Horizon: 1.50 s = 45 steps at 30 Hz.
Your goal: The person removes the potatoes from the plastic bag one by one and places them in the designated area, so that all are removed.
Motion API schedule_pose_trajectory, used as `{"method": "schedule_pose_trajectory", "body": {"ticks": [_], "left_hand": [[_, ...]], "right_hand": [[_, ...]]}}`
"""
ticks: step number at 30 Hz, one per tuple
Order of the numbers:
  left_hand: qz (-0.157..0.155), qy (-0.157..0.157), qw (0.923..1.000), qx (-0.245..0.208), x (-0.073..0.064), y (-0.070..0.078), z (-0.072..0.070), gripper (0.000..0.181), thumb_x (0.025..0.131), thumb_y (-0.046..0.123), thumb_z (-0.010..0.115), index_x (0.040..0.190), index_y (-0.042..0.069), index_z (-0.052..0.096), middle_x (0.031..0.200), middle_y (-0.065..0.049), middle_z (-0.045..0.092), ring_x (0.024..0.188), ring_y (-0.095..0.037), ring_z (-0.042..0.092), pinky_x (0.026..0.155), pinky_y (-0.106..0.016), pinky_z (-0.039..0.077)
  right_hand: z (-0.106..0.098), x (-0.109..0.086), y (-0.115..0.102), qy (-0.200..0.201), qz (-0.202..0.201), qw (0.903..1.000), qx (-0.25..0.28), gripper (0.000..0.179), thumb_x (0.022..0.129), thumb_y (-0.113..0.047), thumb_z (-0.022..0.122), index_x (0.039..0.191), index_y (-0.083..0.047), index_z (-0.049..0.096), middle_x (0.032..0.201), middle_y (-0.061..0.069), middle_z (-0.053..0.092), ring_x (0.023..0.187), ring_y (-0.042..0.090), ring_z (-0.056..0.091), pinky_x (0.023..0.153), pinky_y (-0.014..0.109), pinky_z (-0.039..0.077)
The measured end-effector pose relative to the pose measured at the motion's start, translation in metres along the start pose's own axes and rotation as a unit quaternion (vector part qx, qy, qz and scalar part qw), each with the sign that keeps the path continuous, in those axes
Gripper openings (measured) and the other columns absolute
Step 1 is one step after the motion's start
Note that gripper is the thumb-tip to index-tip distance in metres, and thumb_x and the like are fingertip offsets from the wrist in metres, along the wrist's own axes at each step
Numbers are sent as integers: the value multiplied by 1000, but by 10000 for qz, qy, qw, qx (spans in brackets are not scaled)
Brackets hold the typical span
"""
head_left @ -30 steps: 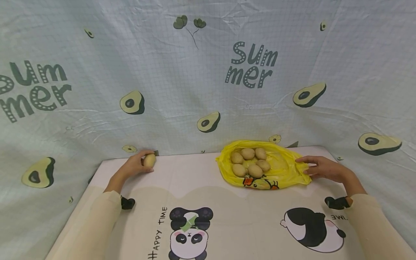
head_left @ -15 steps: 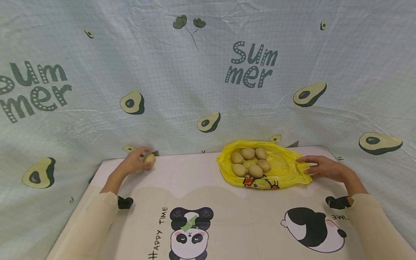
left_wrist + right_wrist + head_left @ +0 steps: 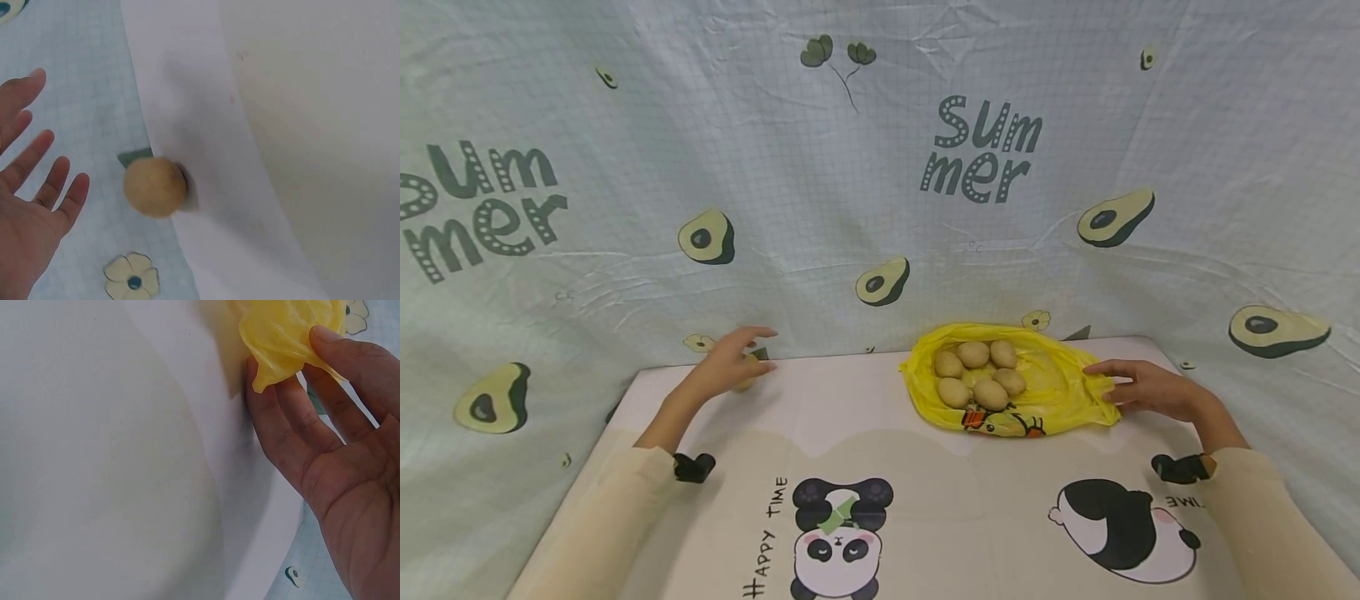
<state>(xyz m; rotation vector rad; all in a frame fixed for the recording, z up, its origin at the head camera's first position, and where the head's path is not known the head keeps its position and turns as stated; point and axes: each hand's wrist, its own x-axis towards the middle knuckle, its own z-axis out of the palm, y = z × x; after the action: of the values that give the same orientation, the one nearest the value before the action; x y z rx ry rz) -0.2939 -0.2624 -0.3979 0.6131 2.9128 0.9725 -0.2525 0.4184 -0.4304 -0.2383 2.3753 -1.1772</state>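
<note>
My left hand (image 3: pixel 726 364) hovers at the table's back left with its fingers spread and nothing in its grasp. A potato (image 3: pixel 155 187) stands by itself on the table there, against the foot of the cloth backdrop; the left wrist view shows it apart from the fingertips. In the head view the hand covers much of it. Farther right lies a yellow plastic bag (image 3: pixel 1051 379), its mouth spread wide, with several potatoes (image 3: pixel 990 395) inside. My right hand (image 3: pixel 1159 393) pinches the bag's right end, thumb on top and fingers underneath, as the right wrist view shows.
A pale cloth backdrop (image 3: pixel 805 200) printed with avocados and lettering rises right behind the table. The tabletop (image 3: pixel 955 517) carries printed pandas. Both forearms wear cream sleeves, with a black device (image 3: pixel 694 468) at the left wrist.
My left hand held the potato a second ago; it has let go, opened its fingers and lifted a little up and to the right. The right hand and the bag have kept still.
</note>
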Motion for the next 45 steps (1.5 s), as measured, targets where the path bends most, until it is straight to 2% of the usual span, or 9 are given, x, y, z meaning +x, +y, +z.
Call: {"method": "schedule_pose_trajectory", "body": {"ticks": [12, 22, 30, 40, 45], "left_hand": [[735, -7, 9973, 52, -4, 30, 17, 54, 91, 13, 77, 139, 0, 56, 142, -22, 54, 125, -50, 53, 97, -61, 49], [1095, -58, 9940, 35, -5, 46, 31, 52, 91, 14, 77, 137, 2, 58, 140, -18, 57, 125, -45, 54, 97, -56, 51], [1254, -106, 9919, -144, -1, 52, 41, 49, 93, 16, 76, 137, 3, 58, 139, -17, 58, 125, -44, 54, 96, -55, 51], [1198, -225, 9919, -355, 7, 61, 52, 46, 95, 16, 73, 137, 5, 59, 140, -14, 58, 128, -43, 52, 100, -54, 50], [1272, -255, 9911, -308, 11, 69, 54, 45, 95, 16, 72, 137, 7, 59, 139, -13, 58, 127, -39, 53, 100, -52, 50]], "right_hand": [[2, 3, 12, 33, 11, 10000, 15, 65, 96, -21, 69, 152, 0, 42, 160, 31, 23, 131, 40, 46, 100, 49, 52], [2, 2, 14, 35, -12, 10000, -16, 65, 97, -22, 68, 152, -1, 42, 160, 31, 23, 134, 41, 44, 101, 51, 51], [2, 6, 18, 57, 48, 10000, 16, 64, 97, -20, 67, 153, -1, 41, 161, 31, 22, 135, 43, 42, 102, 52, 50], [-1, 9, 10, -19, 293, 9995, 87, 72, 95, -21, 69, 156, -2, 35, 163, 31, 16, 137, 46, 39, 103, 54, 48], [-4, 9, 9, -36, 331, 9993, 183, 74, 95, -21, 68, 157, -1, 32, 163, 31, 13, 138, 47, 36, 104, 57, 46]]}}
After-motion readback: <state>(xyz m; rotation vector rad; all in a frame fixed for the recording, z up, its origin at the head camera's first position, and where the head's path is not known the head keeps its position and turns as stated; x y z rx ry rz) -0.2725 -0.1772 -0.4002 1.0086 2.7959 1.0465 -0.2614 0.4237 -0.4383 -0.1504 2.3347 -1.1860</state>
